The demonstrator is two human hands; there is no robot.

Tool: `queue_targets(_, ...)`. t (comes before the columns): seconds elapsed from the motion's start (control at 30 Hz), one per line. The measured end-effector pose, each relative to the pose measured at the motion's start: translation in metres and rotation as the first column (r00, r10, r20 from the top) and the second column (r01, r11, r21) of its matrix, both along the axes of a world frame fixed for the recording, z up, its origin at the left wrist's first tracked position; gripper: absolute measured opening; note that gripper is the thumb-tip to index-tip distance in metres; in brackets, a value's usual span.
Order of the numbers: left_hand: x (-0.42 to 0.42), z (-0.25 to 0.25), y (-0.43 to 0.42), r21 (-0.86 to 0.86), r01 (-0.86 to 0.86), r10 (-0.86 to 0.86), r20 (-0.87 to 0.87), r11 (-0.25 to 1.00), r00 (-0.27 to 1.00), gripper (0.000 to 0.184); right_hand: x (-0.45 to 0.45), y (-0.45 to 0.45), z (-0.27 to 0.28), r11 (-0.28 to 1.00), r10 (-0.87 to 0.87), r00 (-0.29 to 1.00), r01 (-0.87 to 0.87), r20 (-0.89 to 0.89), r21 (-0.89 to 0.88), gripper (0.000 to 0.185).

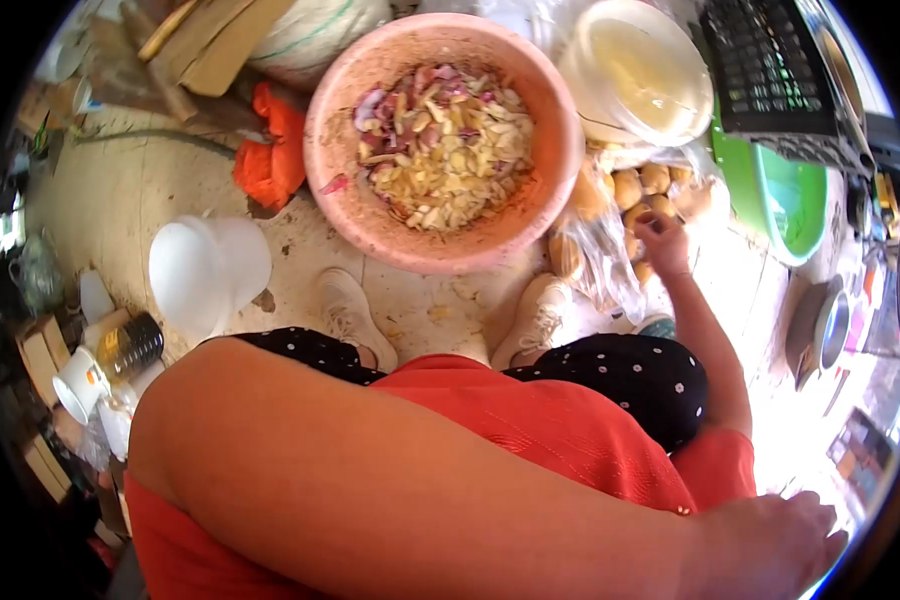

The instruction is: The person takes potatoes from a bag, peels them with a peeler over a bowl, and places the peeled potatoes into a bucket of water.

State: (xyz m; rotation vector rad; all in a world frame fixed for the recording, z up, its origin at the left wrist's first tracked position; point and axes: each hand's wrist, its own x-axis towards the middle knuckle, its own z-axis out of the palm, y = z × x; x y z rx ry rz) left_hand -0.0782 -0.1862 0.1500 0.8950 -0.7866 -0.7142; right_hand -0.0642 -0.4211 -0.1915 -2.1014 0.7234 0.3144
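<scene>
My right hand (pixel 662 240) reaches down over several potato-like, round yellow-brown vegetables (pixel 627 188) in a clear plastic bag (pixel 615 270). Its fingers are curled together, and what they hold, if anything, is too small to make out. My left arm crosses in front of my body. At the lower right, my left hand (pixel 770 540) is beside my right sleeve, fingers loosely apart and nothing visible in them. In front of my feet stands a pink basin (pixel 440 262), holding a heap of pale peeled cloves or slices (pixel 460 170) and purple-red onion-like pieces (pixel 380 125).
A white bucket (pixel 205 275) stands left of my shoes. Behind the bag are a lidded white tub (pixel 640 70), a black crate (pixel 770 80) and a green basin (pixel 795 210). An orange-red bag (pixel 270 150) lies beside the pink basin. Boxes and a dark-capped jar (pixel 135 345) crowd the left.
</scene>
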Motion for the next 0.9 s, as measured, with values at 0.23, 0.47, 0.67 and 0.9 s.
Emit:
queue_targets(0.23, 0.014, -0.035, -0.019, -0.019, -0.048, 0.049, 0.086, 0.999, 0.995, 0.015, -0.046, -0.020, -0.063, 0.997, -0.073, 0.993, 0.073, -0.091, -0.004, 0.023)
queue_targets(0.47, 0.025, -0.080, -0.028, 0.139, -0.126, 0.077, 0.312, 0.982, 0.947, 0.018, -0.078, -0.078, -0.069, 0.921, -0.132, 0.972, 0.047, -0.194, -0.387, 0.034)
queue_targets(0.67, 0.059, -0.120, -0.003, 0.311, -0.164, -0.026, 0.526, 0.936, 0.850, 0.023, -0.096, -0.124, -0.078, 0.803, -0.348, 0.898, 0.138, -0.268, -0.580, 0.038)
queue_targets(0.9, 0.057, -0.145, 0.035, 0.436, 0.130, -0.369, 0.525, 0.891, 0.767, 0.025, -0.064, -0.102, -0.077, 0.896, -0.099, 0.980, 0.011, -0.175, -0.444, 0.030)
